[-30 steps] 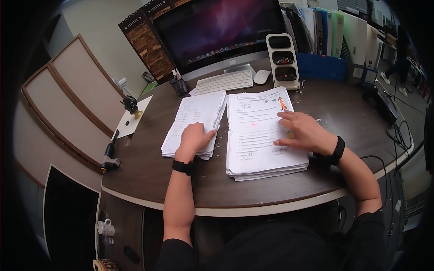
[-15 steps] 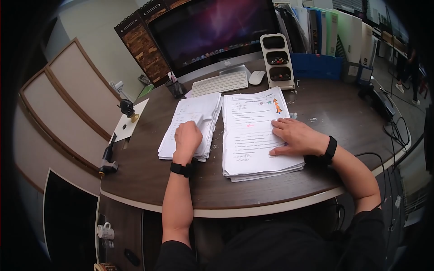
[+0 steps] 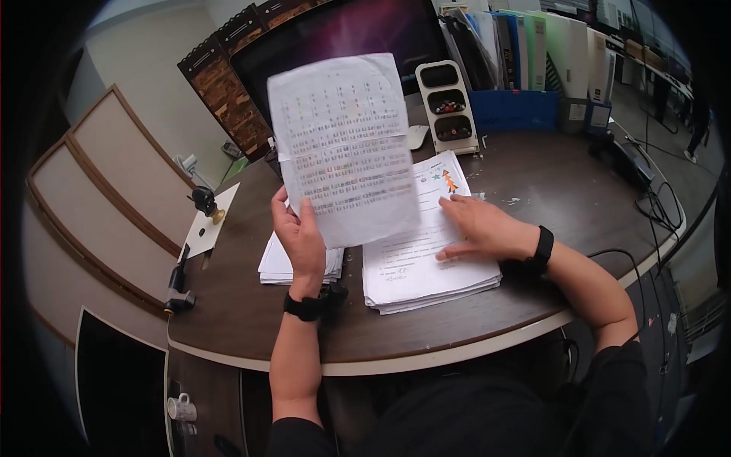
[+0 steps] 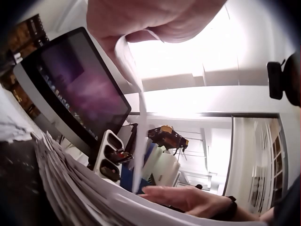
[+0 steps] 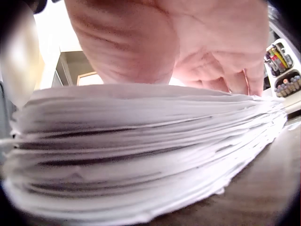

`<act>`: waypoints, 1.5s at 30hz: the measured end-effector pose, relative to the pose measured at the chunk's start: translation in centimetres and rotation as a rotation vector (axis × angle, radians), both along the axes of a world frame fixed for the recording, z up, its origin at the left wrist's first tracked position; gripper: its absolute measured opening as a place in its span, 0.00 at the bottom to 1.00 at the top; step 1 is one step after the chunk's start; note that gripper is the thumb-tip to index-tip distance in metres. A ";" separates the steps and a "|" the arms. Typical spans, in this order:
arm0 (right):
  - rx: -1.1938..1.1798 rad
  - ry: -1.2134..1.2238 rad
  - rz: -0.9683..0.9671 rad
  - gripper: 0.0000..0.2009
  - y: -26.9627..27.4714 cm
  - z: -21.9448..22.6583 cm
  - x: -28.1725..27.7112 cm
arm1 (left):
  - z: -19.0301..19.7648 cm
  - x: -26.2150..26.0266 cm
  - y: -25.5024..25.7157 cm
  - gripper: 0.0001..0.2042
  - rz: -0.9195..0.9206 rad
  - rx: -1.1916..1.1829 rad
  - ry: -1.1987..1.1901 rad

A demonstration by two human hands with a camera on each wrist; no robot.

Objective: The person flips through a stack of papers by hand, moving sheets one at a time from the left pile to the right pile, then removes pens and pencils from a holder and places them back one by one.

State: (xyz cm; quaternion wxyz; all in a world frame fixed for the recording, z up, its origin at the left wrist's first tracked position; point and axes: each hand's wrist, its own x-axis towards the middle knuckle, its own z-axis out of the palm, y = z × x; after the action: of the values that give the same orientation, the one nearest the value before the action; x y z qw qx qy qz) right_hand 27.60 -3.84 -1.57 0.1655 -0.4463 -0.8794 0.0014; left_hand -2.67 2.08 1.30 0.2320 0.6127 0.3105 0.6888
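Note:
A printed sheet (image 3: 346, 152) is raised upright over the desk, its lower left edge pinched between the thumb and fingers of the left hand (image 3: 299, 232). In the left wrist view the sheet (image 4: 140, 141) appears edge-on below the left hand (image 4: 155, 19). Under it, the left paper stack (image 3: 278, 263) is partly hidden. The right hand (image 3: 487, 228) lies with extended fingers on the right paper stack (image 3: 426, 293), which has orange arrow marks near its top. In the right wrist view the right hand (image 5: 174, 42) is over the thick stack (image 5: 141, 122).
Behind the papers stand a monitor (image 3: 335, 38), a white mouse (image 3: 416, 137) and a white holder (image 3: 448, 107) with small items. Binders (image 3: 525, 53) and a blue box (image 3: 514, 110) are at the back right. A telephone (image 3: 633, 164) and cables lie on the right.
The left hand has lifted a sheet off the left stack and swung it up, covering the keyboard and part of the monitor. The right hand stays at the right stack. The head view has shifted slightly.

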 end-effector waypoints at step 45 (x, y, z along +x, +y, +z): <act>-0.233 0.646 -0.363 0.27 2.5 0.0 1.8 | -2.3 0.5 1.0 0.31 -0.481 -0.800 0.190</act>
State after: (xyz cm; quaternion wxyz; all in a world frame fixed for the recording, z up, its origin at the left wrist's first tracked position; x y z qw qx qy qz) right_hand 29.39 -1.36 -1.61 0.3798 -0.5872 -0.6825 0.2127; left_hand -2.19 3.10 -1.02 0.5731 0.5900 0.4207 0.3829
